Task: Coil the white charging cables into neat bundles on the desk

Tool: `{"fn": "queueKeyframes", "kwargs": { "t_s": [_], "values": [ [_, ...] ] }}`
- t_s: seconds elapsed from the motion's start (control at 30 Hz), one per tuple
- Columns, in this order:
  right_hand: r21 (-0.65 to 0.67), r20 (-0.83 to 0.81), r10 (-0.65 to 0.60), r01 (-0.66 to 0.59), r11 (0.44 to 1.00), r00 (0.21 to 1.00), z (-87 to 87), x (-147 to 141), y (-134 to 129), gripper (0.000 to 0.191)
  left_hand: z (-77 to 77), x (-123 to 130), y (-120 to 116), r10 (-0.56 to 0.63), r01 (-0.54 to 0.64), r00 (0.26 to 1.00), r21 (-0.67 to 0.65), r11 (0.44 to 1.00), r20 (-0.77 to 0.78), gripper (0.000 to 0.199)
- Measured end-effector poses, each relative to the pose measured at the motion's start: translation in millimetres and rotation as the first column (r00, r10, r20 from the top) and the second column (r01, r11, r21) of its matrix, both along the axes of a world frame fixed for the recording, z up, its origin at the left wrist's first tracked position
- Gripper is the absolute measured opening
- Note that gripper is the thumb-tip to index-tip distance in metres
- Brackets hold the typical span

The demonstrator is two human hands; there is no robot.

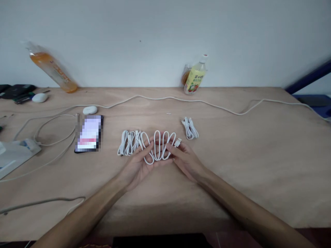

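Note:
A white cable (157,146), folded into several loops, is spread between my two hands above the table. My left hand (138,165) pinches its left loops with the thumb on top. On the other side, my right hand (184,160) has its thumb on the right loops, close to the USB plug (178,142). Folded white cables (129,143) lie on the table just left of the held one, partly behind my left fingers. Another folded white bundle (190,128) rests beyond my right hand.
On the wooden table (258,144), a phone (90,133) and white case (90,110) lie left. An orange bottle (53,70) and yellow bottle (196,76) lean at the wall. A long cable (165,98) crosses the back. A white packet (17,155) is far left.

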State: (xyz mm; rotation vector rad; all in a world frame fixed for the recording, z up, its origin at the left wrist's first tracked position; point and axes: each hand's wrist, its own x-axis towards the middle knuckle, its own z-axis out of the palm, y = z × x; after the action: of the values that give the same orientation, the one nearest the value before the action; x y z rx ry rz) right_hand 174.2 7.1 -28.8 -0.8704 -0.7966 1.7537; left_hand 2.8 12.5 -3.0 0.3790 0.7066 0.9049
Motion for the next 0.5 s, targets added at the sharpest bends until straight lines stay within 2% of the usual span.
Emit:
{"fn": "queueKeyframes", "kwargs": {
  "t_s": [0.3, 0.5],
  "values": [
    [0.040, 0.069, -0.028, 0.025, 0.999, 0.997, -1.9, -5.8, -2.7, 0.049, -2.8, -0.4, -3.5, -0.023, 0.023, 1.000, 0.026, 0.999, 0.009, 0.043],
    [-0.030, 0.034, -0.016, 0.017, 0.999, 0.999, -5.7, -2.7, -1.4, 0.053, -1.3, -0.7, -2.3, -0.038, 0.038, 0.999, 0.033, 0.999, -0.016, 0.044]
  ]
}}
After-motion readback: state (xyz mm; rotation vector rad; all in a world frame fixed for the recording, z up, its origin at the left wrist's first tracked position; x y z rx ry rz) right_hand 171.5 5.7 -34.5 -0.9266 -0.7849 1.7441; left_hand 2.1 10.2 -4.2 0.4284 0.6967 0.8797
